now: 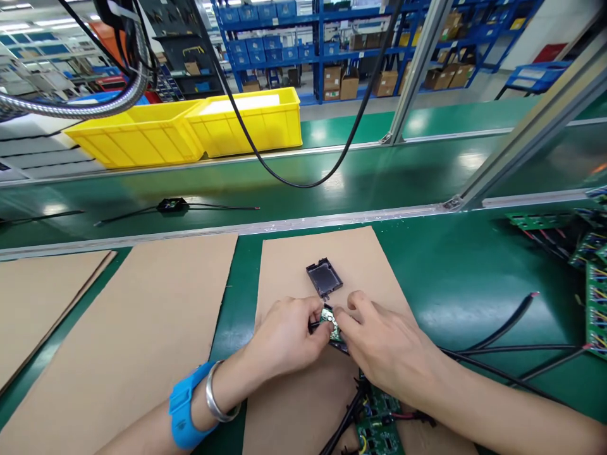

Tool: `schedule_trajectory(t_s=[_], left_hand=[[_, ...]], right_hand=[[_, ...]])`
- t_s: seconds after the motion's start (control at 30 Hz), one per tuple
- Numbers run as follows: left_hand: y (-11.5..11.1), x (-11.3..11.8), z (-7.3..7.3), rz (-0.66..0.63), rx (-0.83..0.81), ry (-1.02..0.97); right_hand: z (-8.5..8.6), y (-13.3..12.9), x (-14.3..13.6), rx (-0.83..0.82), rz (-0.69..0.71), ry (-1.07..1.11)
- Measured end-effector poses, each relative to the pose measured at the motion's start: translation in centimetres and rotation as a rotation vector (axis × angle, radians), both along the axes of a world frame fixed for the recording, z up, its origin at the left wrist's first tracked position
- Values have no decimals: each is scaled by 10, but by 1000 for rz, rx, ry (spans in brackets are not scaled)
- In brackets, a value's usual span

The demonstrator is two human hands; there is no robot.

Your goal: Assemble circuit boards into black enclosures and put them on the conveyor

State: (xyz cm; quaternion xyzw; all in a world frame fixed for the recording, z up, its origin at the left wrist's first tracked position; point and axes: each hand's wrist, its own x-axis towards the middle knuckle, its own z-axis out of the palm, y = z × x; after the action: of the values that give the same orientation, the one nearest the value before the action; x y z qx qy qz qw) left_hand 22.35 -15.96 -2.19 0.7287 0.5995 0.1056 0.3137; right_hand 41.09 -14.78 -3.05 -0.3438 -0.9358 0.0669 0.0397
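My left hand [296, 328] pinches the left side of a small green circuit board [331, 318] over a cardboard sheet. From the other side, the fingers of my right hand [374, 335] close on the same board. A dark edge shows beneath the board, but my fingers hide most of it. Just beyond my fingertips, a black plastic cover [324, 277] lies on the cardboard [284, 265]. Below my right wrist, larger green circuit boards [379, 423] with black cables rest on the sheet.
Black cables [512, 347] run across the green table at right, near stacked circuit boards [596, 309]. More cardboard [156, 303] lies at left. Beyond a metal rail, a black cased part with leads [173, 205] sits below yellow bins [142, 136]. A black cable [303, 185] hangs in front.
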Motion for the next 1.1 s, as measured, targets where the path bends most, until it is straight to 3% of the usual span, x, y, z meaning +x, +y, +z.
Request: schedule_trajectory(t_s=[0.17,0.4,0.57,0.73,0.9,1.1], left_hand=[[-2,-15,-16,-155,61,27],[-12,-7,-37,-103,81,67],[-15,-2,-36,-75,89,70],[-16,-1,-35,-62,119,86],[-17,-1,-37,-48,116,82],[-11,-17,-29,-98,-25,7]], right_hand=[[-18,17,11,-176,57,32],[-27,25,11,-80,102,-6],[-24,27,18,-3,215,-15],[-27,32,18,17,228,-8],[-28,33,12,-56,164,31],[-29,35,10,-146,150,59]])
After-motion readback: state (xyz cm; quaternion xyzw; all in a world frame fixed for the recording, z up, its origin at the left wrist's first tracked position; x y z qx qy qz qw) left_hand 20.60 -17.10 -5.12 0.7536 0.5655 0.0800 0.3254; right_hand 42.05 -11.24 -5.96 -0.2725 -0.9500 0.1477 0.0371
